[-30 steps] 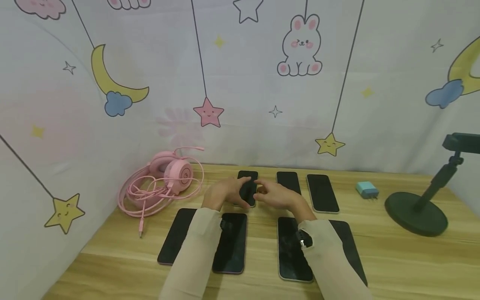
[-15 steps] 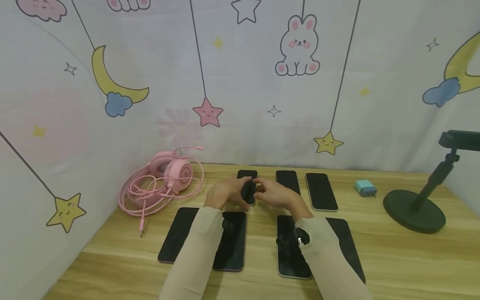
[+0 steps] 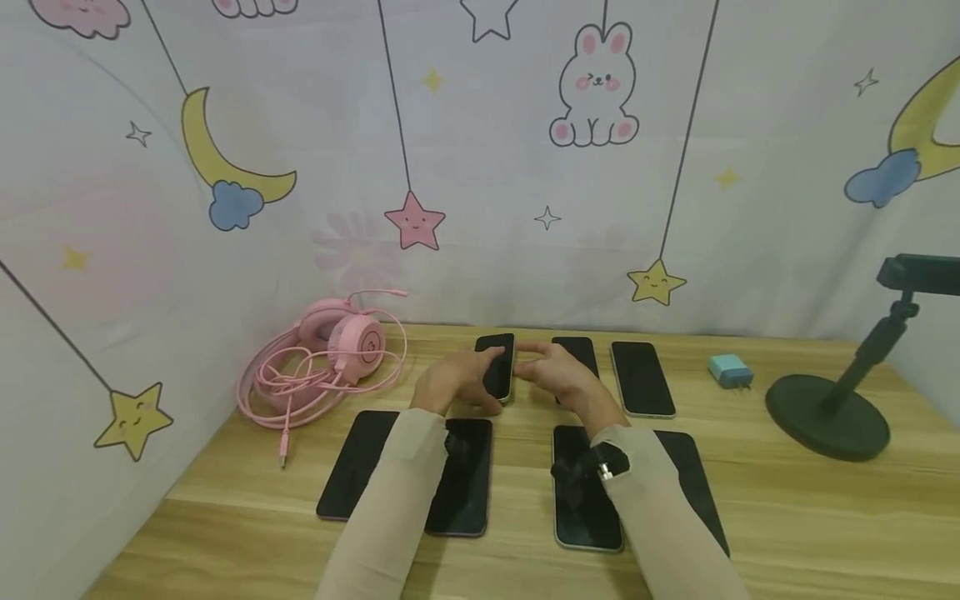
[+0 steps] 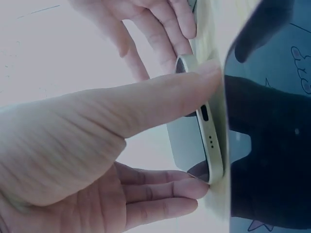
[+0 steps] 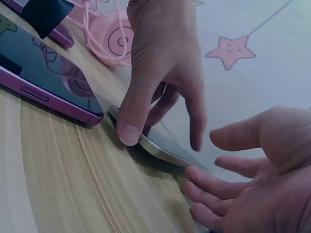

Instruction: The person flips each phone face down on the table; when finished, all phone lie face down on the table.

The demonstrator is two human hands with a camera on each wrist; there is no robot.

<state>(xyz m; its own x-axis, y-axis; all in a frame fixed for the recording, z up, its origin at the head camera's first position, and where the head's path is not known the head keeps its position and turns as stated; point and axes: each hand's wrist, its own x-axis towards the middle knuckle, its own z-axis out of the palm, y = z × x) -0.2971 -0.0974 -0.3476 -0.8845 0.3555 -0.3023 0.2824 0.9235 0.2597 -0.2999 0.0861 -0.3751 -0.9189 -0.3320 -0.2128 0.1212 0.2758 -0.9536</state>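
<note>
In the head view my left hand [image 3: 453, 379] holds a smartphone [image 3: 498, 367] at the back of the table. In the left wrist view its thumb lies across the phone's port edge [image 4: 212, 145], and its other fingers are at the lower corner. The phone is tilted, one side raised off the wood. My right hand [image 3: 558, 375] is at the phone's right side, fingers extended. In the right wrist view its fingertips [image 5: 194, 174] are at the phone's far end; whether they touch it I cannot tell.
Two more smartphones, a middle one [image 3: 576, 354] and a right one [image 3: 642, 379], lie at the back. Several larger ones, such as this purple-edged phone [image 3: 461, 479], lie under my forearms. Around them are a pink headset [image 3: 356, 350], a blue charger [image 3: 730, 371] and a dark stand [image 3: 828, 417].
The smartphone at the back lay flat before; now it is tilted up in my left hand. My right hand's fingers have shifted slightly right and up beside it.
</note>
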